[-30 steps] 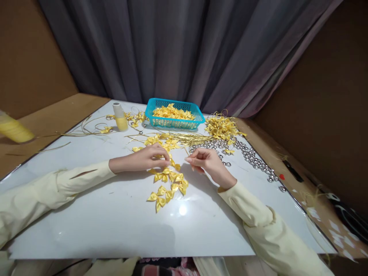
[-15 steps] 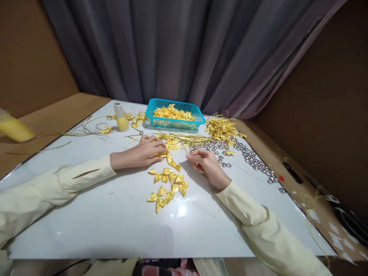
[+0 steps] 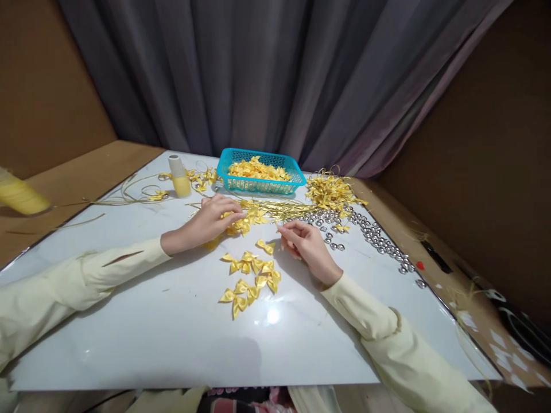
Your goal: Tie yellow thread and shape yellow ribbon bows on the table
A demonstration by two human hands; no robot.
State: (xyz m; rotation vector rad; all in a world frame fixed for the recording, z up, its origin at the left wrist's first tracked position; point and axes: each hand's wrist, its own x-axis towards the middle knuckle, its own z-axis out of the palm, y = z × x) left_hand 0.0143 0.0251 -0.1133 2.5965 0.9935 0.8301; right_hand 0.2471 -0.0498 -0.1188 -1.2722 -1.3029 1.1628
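Observation:
My left hand (image 3: 204, 225) rests palm down at a cluster of yellow satin bows (image 3: 239, 226), its fingers loosely bent and apart. Some bows are partly hidden under it. To the right, my right hand (image 3: 305, 245) has thumb and forefinger pinched on what looks like a thin gold cord (image 3: 276, 223); its other fingers curl inward. One yellow bow (image 3: 266, 246) lies alone between the hands. Nearer to me is a loose group of several yellow bows (image 3: 252, 263) on the white tabletop (image 3: 172, 338). Behind my hands lies a bundle of gold cords (image 3: 288, 210).
A turquoise basket (image 3: 261, 186) of bows stands at the back. Beside it are a pile of corded bows (image 3: 330, 192) and scattered silver metal pieces (image 3: 379, 236). A thread cone (image 3: 179, 178) stands at left; another yellow spool (image 3: 21, 195) is at the far left edge.
My left hand has shifted slightly left and back, and bows near it have moved away from the lone bow. My right hand keeps nearly the same pinch and place.

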